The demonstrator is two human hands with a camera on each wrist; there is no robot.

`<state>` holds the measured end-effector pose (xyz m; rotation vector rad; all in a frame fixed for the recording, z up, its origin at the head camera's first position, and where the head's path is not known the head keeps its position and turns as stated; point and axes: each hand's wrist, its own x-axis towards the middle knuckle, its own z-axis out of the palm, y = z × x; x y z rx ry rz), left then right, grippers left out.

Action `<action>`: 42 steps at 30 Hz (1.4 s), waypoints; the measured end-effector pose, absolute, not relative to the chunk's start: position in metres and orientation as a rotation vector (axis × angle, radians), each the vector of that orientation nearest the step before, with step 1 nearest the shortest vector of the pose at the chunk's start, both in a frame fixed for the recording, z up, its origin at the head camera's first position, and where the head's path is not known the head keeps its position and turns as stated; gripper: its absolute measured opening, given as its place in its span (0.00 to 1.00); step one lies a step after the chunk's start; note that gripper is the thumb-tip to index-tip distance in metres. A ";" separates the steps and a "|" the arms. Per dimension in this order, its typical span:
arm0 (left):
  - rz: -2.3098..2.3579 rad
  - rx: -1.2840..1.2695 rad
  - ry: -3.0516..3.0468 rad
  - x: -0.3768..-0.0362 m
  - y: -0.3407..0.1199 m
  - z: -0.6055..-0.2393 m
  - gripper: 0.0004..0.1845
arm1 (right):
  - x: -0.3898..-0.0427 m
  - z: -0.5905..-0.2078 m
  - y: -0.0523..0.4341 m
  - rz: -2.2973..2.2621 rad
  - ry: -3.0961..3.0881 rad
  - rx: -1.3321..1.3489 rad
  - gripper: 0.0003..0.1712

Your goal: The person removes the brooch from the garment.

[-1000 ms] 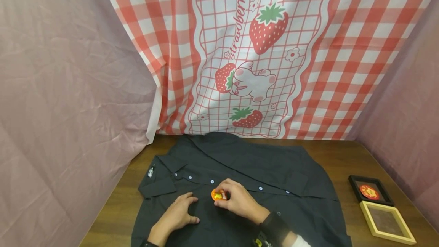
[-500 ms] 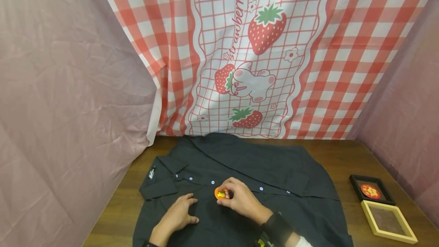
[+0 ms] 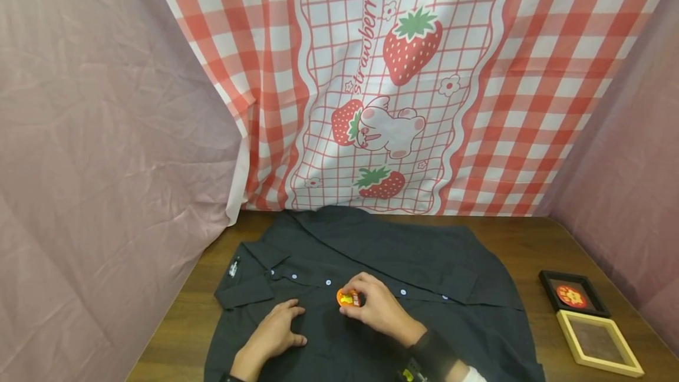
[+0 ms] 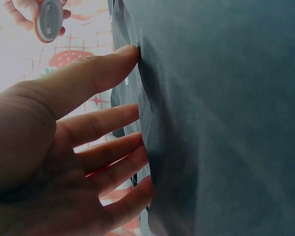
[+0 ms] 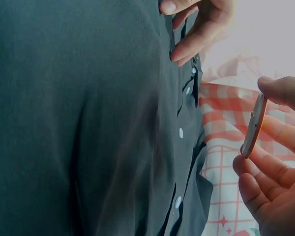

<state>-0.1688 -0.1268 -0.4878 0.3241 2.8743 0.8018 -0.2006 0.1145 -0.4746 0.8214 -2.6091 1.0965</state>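
A dark button-up shirt (image 3: 461, 335) lies spread out, its collar toward the left and a row of pale buttons running across it. Above the shirt, my right hand (image 3: 381, 311) pinches a round orange pin-back badge (image 3: 347, 298) between thumb and fingers. Its white back with a pin bar shows in the left wrist view, where the badge (image 4: 49, 20) is apart from the cloth. The right wrist view has the badge (image 5: 254, 125) nearly edge-on. My left hand (image 3: 274, 330) rests on the shirt with fingers spread, fingertips touching the fabric, left of the badge.
On the wooden table (image 3: 177, 311), at the right, a black frame (image 3: 574, 293) with a red and yellow round piece adjoins a pale wooden frame (image 3: 600, 343). A red checked strawberry cloth (image 3: 403, 87) hangs behind. Pink drapes (image 3: 116, 134) close in the sides.
My right hand has shifted slightly to the right with the badge in its pinch. The left hand and the shirt stay where they were.
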 end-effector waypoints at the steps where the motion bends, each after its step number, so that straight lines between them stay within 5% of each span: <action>1: 0.801 0.325 2.878 -0.169 -0.127 -0.488 0.29 | -0.201 -0.475 0.115 1.089 -2.597 0.822 0.13; 42: 0.789 0.382 2.886 -0.169 -0.127 -0.489 0.29 | -0.200 -0.464 0.150 1.216 -2.596 0.739 0.13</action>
